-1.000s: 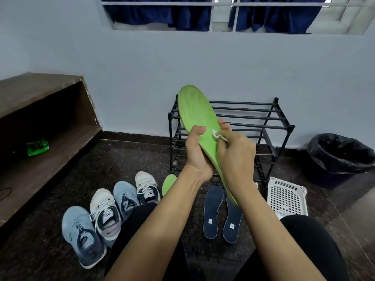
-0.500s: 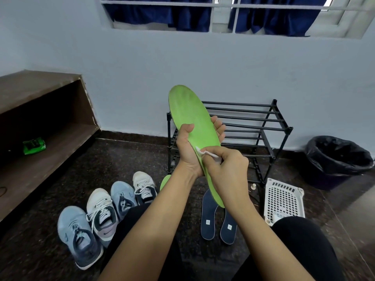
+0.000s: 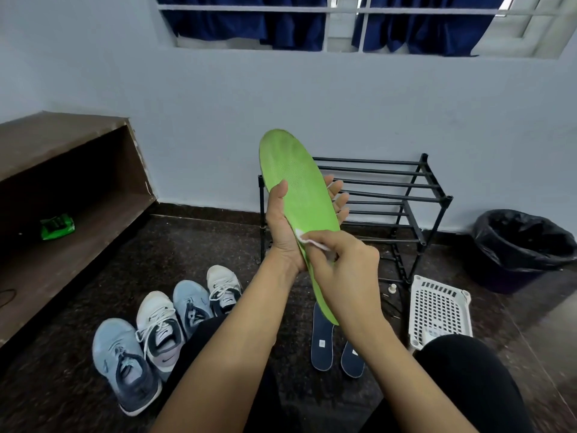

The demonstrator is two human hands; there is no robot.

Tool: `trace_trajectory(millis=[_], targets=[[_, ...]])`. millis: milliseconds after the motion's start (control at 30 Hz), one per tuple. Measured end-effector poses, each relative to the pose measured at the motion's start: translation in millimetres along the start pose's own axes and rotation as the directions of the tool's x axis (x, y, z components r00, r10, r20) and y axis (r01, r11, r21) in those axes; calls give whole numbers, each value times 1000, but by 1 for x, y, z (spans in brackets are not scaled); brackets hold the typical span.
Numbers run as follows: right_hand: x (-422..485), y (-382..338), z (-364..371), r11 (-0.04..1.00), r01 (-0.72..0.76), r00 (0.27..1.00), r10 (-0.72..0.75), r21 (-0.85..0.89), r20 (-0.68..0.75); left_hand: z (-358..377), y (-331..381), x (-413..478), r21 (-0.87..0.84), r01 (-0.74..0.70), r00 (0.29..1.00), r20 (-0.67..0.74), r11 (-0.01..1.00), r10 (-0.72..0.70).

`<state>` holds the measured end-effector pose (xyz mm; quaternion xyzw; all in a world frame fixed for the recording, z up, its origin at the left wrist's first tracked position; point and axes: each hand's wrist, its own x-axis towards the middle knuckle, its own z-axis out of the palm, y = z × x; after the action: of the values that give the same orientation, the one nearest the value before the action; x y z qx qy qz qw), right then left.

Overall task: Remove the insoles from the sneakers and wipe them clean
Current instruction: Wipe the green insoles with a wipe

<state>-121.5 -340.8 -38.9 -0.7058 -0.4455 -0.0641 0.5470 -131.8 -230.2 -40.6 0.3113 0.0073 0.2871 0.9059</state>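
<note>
The bright green foam insole (image 3: 295, 185) is showing a fine dotted weave against a small white wipe (image 3: 307, 241). Two navy insoles (image 3: 321, 348) are bearing white square labels; pale-blue and white laced sneakers (image 3: 157, 323) are lining the dark speckled floor (image 3: 199, 245).

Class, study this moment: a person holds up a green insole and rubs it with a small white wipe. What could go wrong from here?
1. The left hand grips the green insole only around its middle; pressure from the right hand might bend it or knock it onto the dark insoles below.
2. The white wipe is small and only pinched, so it could drop.
</note>
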Motion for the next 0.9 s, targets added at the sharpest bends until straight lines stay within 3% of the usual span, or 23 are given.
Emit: trace_trajectory(millis=[400, 633, 733, 900], targets=[[24, 18, 8, 987, 11, 993, -30, -159, -114, 1, 0, -5, 11, -91, 996, 17, 996, 91], [15, 0, 11, 993, 114, 990, -116, -33, -77, 7, -6, -2, 41, -49, 998, -33, 998, 51], [19, 3, 8, 999, 36, 999, -36, -18, -29, 6, -4, -3, 52, -52, 997, -49, 997, 55], [19, 2, 10, 997, -55, 998, 57, -60, 17, -1, 4, -3, 65, -44, 998, 55, 997, 41]])
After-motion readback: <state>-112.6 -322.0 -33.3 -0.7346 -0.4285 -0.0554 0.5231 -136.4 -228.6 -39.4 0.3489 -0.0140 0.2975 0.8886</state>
